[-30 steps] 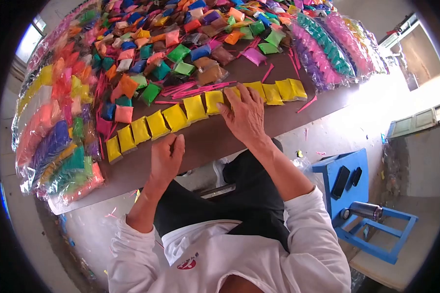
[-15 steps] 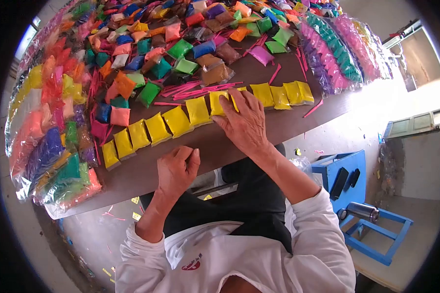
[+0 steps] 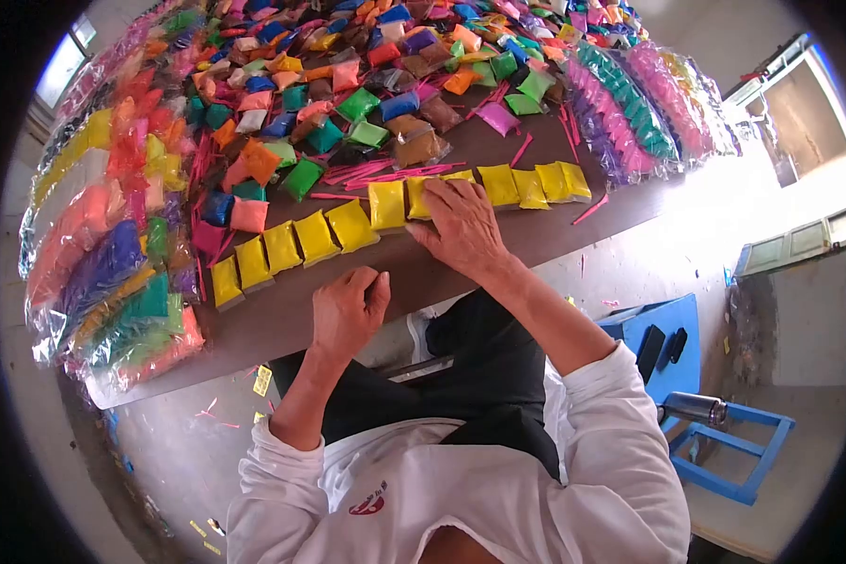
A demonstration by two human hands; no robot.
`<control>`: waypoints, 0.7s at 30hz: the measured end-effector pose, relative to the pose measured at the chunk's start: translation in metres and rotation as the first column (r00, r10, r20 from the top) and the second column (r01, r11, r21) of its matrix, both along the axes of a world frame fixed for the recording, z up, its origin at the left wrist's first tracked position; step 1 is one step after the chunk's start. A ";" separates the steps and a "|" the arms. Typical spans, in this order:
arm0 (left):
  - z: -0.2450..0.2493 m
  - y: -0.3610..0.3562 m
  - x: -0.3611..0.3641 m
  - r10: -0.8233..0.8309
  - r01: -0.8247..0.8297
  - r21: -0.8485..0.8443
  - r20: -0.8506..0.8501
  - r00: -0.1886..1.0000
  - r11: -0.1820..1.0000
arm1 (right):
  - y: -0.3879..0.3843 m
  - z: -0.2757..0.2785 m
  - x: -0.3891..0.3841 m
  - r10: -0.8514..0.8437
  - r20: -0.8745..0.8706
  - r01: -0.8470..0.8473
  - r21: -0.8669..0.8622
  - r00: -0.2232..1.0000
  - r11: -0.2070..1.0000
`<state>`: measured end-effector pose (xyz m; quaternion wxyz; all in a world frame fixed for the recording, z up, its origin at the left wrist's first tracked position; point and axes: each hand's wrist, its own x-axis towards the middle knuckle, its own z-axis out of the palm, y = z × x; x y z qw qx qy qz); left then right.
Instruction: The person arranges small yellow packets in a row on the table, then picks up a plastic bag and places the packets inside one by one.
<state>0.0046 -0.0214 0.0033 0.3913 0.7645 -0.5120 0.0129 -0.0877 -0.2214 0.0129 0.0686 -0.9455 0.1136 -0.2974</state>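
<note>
A row of small yellow packets (image 3: 352, 226) runs slantwise along the near part of the brown table. My right hand (image 3: 461, 228) rests palm down on the row, its fingers laid over the packets right of the middle and its thumb apart; the fingers partly cover them. To the left of that thumb, one yellow packet (image 3: 386, 205) stands slightly apart from its left neighbour. My left hand (image 3: 346, 308) is a loose fist at the table's front edge, below the row. Nothing sticks out of it, and it touches no packet.
Many coloured packets (image 3: 357, 105) are heaped across the back of the table (image 3: 282, 310). Pink strips (image 3: 371, 174) lie behind the row. Long clear bags of packets stand left (image 3: 103, 254) and right (image 3: 620, 113). A blue stool (image 3: 724, 479) with a metal flask (image 3: 694, 407) is at right.
The view has shifted slightly. A small gap now shows near the middle of the yellow row. My right hand stays on the packets, and my left hand is still a fist.
</note>
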 end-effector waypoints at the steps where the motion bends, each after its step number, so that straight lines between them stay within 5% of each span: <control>1: 0.000 0.001 -0.001 0.008 -0.008 0.011 0.014 1.000 1.000 | 0.001 -0.002 0.000 -0.013 0.025 0.013 -0.014 1.000 1.000; 5: -0.003 0.003 0.000 0.009 -0.008 -0.026 0.013 1.000 1.000 | 0.000 -0.012 0.005 -0.030 -0.018 0.028 -0.117 0.999 0.993; 8: 0.005 0.006 0.002 0.034 -0.023 0.073 -0.151 0.988 0.997 | 0.003 -0.007 0.001 -0.040 0.108 0.056 -0.143 0.993 0.988; 14: 0.003 0.014 -0.009 0.053 -0.053 0.012 -0.434 0.899 0.999 | 0.057 0.000 -0.037 0.060 0.340 -0.044 -0.055 0.939 0.997; 17: -0.006 0.015 -0.018 0.022 -0.041 -0.062 -0.277 0.960 0.997 | 0.084 -0.016 -0.037 0.142 0.356 -0.165 0.036 0.924 0.986; 21: -0.001 0.023 -0.023 -0.015 -0.028 -0.090 -0.441 0.897 0.996 | 0.091 -0.023 -0.033 0.121 0.314 -0.160 0.101 0.942 0.982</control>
